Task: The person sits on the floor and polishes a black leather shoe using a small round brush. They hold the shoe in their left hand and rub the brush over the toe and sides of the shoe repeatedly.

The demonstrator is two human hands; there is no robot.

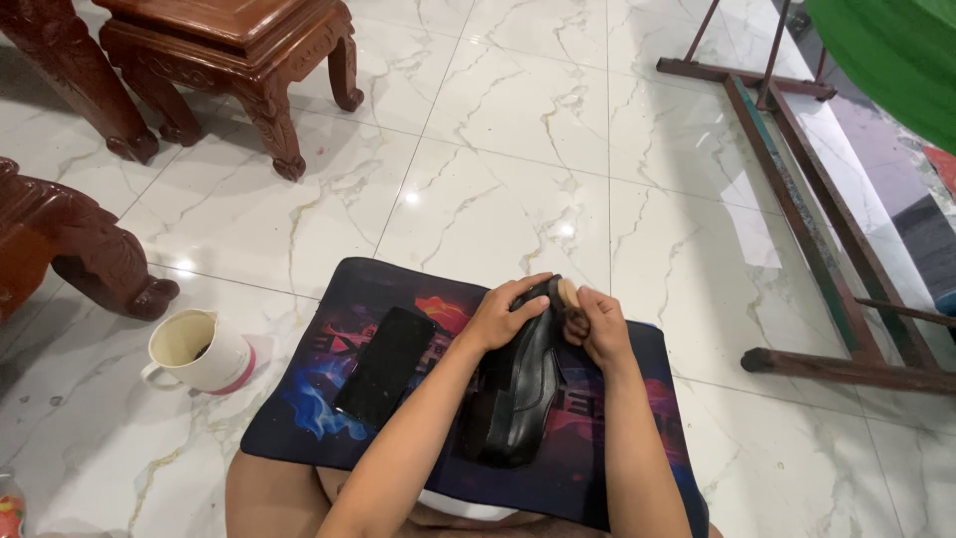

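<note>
Head view: shoe (518,399) under left hand (498,314)

This looks like a living room in a home. The floor (518,130) is glossy white marble tile with grey veins. Carved dark-red wooden furniture (234,50) stands on curled legs at the far left, a cream mug (194,351) sits on the tiles, and a wooden frame (827,249) lies at the right.

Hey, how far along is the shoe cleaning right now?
Midway, apparently. The left hand steadies a black shoe on the mat while the right hand presses a brush at its toe. The second black shoe lies alongside, untouched; whether it is finished is unclear.
</note>
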